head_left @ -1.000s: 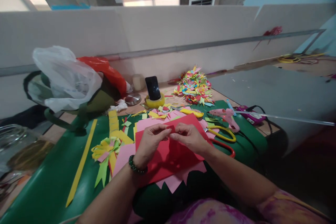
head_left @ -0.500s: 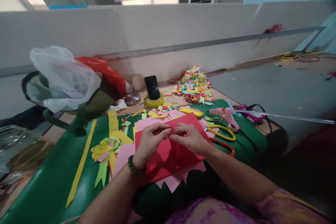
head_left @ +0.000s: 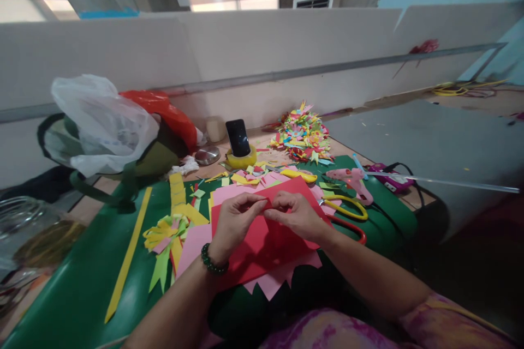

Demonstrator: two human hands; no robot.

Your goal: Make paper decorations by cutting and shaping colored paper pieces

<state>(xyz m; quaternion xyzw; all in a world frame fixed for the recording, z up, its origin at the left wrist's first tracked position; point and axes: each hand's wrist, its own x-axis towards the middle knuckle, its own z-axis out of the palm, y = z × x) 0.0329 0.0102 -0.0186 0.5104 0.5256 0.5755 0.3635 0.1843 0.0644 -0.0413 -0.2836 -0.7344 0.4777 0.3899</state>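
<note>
Both hands meet over a red paper sheet (head_left: 262,253), fingertips almost touching. My left hand (head_left: 237,218), with a dark bead bracelet on its wrist, is closed in a pinch on a small piece of red paper (head_left: 266,200). From the other side my right hand (head_left: 297,212) pinches the same bit, its thumb and forefinger together. The fingers hide most of it, and it blends into the red below. Pink paper (head_left: 268,283) with a zigzag edge sticks out under the red sheet. Left of the hands lies a paper-strip flower (head_left: 166,234) in yellow, green and pink.
A pink glue gun (head_left: 354,181) and scissors with a yellow and a red handle (head_left: 347,204) lie to the right. Behind are a phone (head_left: 238,137) on a tape roll, a heap of paper flowers (head_left: 301,133) and bags (head_left: 102,125). A yellow strip (head_left: 129,256) lies left.
The hands hold almost the same pose, still pinching the small red paper. The view has shifted very slightly; nothing else has moved.
</note>
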